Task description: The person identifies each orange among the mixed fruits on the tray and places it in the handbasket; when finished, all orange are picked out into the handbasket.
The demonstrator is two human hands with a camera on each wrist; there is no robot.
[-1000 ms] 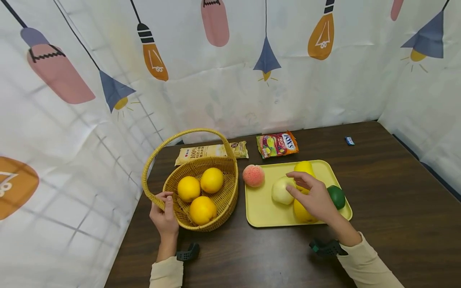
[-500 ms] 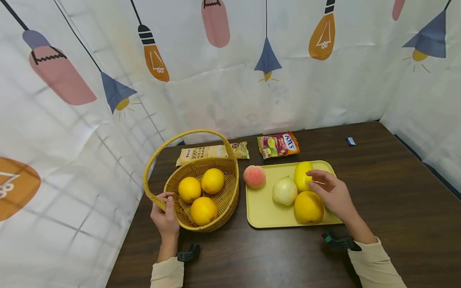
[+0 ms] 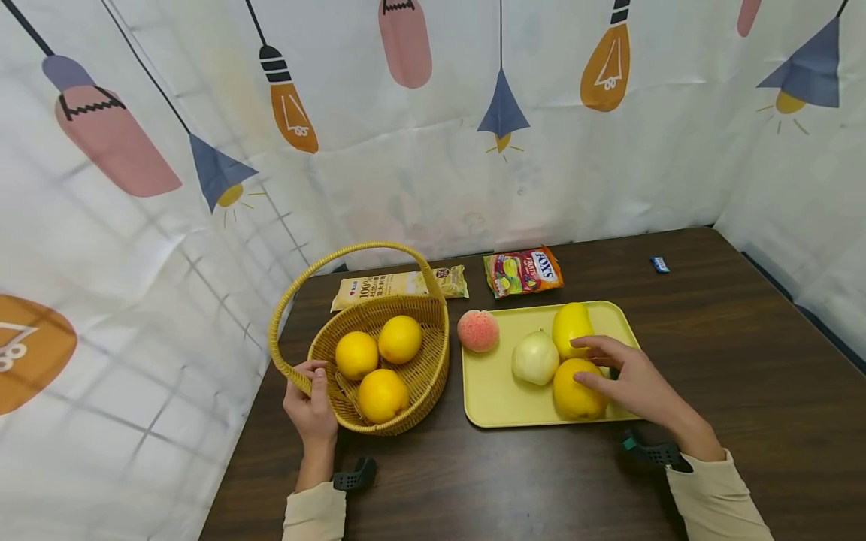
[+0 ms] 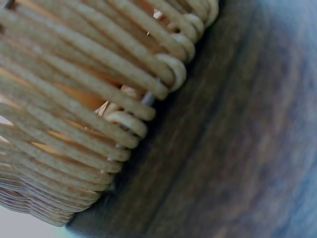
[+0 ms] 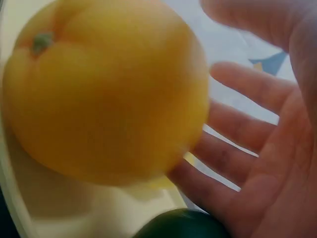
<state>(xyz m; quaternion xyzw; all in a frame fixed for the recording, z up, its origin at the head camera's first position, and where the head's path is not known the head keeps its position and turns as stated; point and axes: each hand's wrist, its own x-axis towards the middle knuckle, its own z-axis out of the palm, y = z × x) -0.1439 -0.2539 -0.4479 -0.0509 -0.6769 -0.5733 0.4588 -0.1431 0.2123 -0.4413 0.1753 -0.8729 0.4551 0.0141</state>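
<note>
My left hand [image 3: 313, 412] grips the wicker basket [image 3: 433, 379] where its tall handle meets the left side. Inside the basket lie three yellow-orange oranges [image 3: 383, 396]. Over the right part of the yellow tray [image 3: 497, 406], my right hand [image 3: 634, 385] has its fingers spread and thumb apart, close around the right side of a large orange [image 3: 571, 398]. The right wrist view shows that orange [image 5: 109, 94] with the fingertips at its edge and a dark green fruit [image 5: 183, 225] below, which the hand mostly hides in the head view.
On the tray are also a pale green round fruit [image 3: 534, 359], a yellow lemon-like fruit [image 3: 570, 323] and a pink peach [image 3: 477, 331]. Behind stand a long beige food packet [image 3: 399, 285] and a Fox's candy bag [image 3: 522, 272]. A small blue wrapper [image 3: 659, 264] lies far right.
My right hand has moved right from over the pale green fruit, then slightly down to the large orange's right side. The left hand and basket stay in place.
</note>
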